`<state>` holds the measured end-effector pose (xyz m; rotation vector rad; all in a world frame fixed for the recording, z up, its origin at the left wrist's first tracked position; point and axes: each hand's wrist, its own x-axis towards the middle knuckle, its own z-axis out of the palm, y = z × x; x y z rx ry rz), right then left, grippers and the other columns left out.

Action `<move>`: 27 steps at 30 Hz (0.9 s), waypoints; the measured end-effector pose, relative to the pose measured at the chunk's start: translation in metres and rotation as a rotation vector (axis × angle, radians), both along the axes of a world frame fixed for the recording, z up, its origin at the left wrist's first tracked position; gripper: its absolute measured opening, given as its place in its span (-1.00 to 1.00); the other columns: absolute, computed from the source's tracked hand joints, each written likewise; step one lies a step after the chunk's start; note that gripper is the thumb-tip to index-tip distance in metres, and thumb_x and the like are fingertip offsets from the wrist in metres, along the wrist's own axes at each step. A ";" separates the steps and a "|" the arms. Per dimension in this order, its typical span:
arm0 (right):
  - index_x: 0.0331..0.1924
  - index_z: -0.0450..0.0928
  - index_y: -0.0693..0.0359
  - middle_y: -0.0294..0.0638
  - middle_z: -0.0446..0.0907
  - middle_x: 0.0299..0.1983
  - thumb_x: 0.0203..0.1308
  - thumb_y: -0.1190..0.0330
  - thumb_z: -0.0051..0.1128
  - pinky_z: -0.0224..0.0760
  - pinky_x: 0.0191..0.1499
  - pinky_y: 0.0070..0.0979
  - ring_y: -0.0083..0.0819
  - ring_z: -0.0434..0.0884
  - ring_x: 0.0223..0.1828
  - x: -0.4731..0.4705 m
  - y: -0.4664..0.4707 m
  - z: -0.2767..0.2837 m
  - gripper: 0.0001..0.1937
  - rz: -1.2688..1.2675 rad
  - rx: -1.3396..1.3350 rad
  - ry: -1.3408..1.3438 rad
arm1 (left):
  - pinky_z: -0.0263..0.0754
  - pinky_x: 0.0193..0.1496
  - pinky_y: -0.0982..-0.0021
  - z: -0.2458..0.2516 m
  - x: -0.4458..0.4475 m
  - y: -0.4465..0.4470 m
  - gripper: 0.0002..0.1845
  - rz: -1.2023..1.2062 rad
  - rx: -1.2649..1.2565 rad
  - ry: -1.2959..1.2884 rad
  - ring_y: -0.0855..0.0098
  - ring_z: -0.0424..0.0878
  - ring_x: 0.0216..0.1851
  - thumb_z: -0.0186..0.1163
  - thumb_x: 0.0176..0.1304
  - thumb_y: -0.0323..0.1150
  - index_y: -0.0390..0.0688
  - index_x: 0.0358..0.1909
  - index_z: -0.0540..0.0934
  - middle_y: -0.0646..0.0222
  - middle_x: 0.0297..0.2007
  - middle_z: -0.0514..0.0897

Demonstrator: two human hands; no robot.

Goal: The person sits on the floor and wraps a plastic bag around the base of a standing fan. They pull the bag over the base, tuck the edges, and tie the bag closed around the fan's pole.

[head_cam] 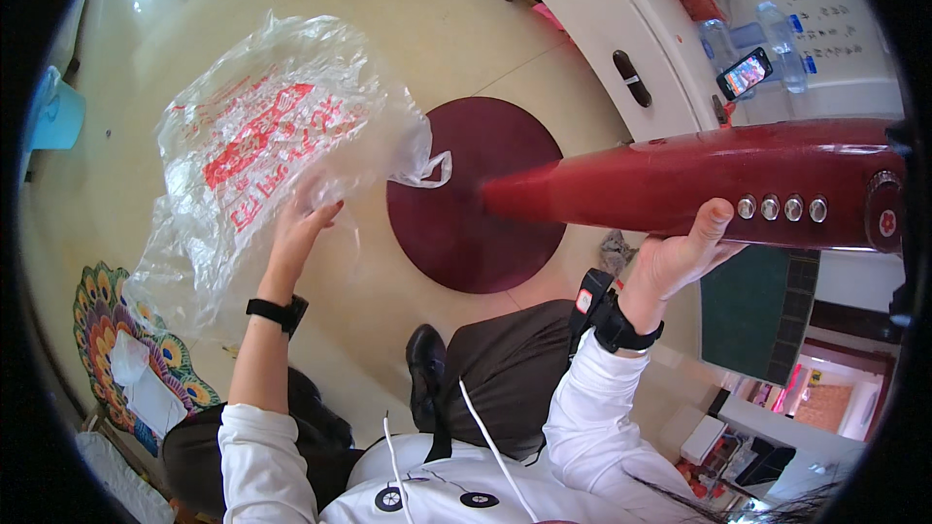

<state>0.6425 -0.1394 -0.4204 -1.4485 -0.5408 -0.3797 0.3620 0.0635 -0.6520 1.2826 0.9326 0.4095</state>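
My left hand grips a large clear plastic bag with red printing, its fingers partly hidden by the film. The bag spreads out loosely, and one looped handle overlaps the fan's base in the picture. My right hand is around the dark red column of what looks like a pedestal fan, thumb in front beside several round silver buttons. Beyond the buttons is a knob with a flower mark. The column rises from a round dark red base on the floor. The fan's top is out of view.
A pale cabinet stands at the upper right, with a phone and plastic bottles by it. A blue bin is at the far left. A peacock-patterned mat lies at lower left. My shoe is near the base.
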 end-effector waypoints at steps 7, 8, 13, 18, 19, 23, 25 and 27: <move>0.48 0.04 0.05 -0.08 0.39 0.26 -0.06 0.03 0.57 0.61 0.14 -0.16 -0.17 0.53 0.18 -0.001 -0.004 0.008 0.06 0.066 0.035 -0.005 | 0.59 -0.04 0.36 0.020 0.023 0.033 -0.44 0.035 -0.173 -0.224 0.42 0.63 0.00 0.17 0.43 0.01 -0.21 0.25 0.50 0.27 0.04 0.66; 0.48 0.04 0.04 -0.08 0.39 0.26 -0.05 0.05 0.56 0.60 0.15 -0.16 -0.16 0.53 0.19 -0.004 -0.005 0.009 0.05 0.076 0.029 -0.006 | 0.60 -0.03 0.34 0.022 0.028 0.040 -0.43 0.045 -0.193 -0.288 0.41 0.64 0.00 0.15 0.45 0.03 -0.23 0.25 0.49 0.25 0.04 0.66; 0.47 0.06 -0.03 -0.09 0.41 0.25 -0.03 0.21 0.53 0.68 0.11 -0.12 -0.13 0.59 0.12 -0.019 -0.014 0.018 -0.01 0.121 -0.005 0.007 | 0.58 0.06 0.21 0.030 0.068 0.075 -0.41 0.149 -0.344 -0.483 0.27 0.58 0.10 -0.01 0.53 0.04 -0.12 0.40 0.31 0.18 0.20 0.57; 0.44 0.14 -0.01 -0.11 0.47 0.22 -0.05 0.25 0.53 0.73 0.04 -0.12 -0.10 0.62 0.11 -0.030 -0.024 0.023 -0.05 0.172 -0.044 -0.064 | 0.47 0.19 -0.02 0.024 0.120 0.102 -0.38 0.203 -0.301 -0.485 0.16 0.41 0.29 -0.03 0.52 0.08 -0.06 0.45 0.27 0.21 0.34 0.43; 0.41 0.19 0.01 -0.11 0.48 0.21 -0.05 0.25 0.53 0.69 0.09 -0.11 -0.12 0.61 0.12 -0.034 -0.026 0.023 -0.09 0.179 -0.052 -0.048 | 0.47 0.19 -0.05 0.022 0.128 0.103 -0.34 0.199 -0.288 -0.475 0.15 0.37 0.31 -0.02 0.51 0.10 -0.06 0.47 0.24 0.20 0.37 0.39; 0.37 0.30 0.06 -0.13 0.52 0.19 -0.05 0.21 0.52 0.60 0.18 -0.07 -0.16 0.59 0.13 -0.049 -0.021 0.023 -0.16 0.240 -0.071 -0.053 | 0.43 0.23 -0.06 0.022 0.141 0.105 -0.33 0.220 -0.256 -0.436 0.13 0.34 0.33 -0.02 0.49 0.13 -0.06 0.46 0.26 0.25 0.36 0.40; 0.37 0.29 0.06 -0.13 0.53 0.19 -0.05 0.20 0.52 0.60 0.19 -0.06 -0.16 0.59 0.13 -0.062 -0.018 0.024 -0.16 0.298 -0.085 -0.035 | 0.41 0.27 0.01 0.024 0.136 0.107 -0.35 0.263 -0.277 -0.414 0.15 0.28 0.38 -0.03 0.51 0.12 -0.05 0.45 0.28 0.28 0.35 0.42; 0.41 0.23 -0.06 -0.16 0.46 0.25 -0.06 0.17 0.52 0.59 0.18 -0.02 -0.15 0.55 0.17 -0.075 -0.013 0.024 -0.11 0.275 -0.111 -0.025 | 0.39 0.28 0.00 0.021 0.127 0.110 -0.31 0.284 -0.258 -0.362 0.12 0.27 0.39 -0.02 0.49 0.14 -0.06 0.47 0.25 0.25 0.38 0.38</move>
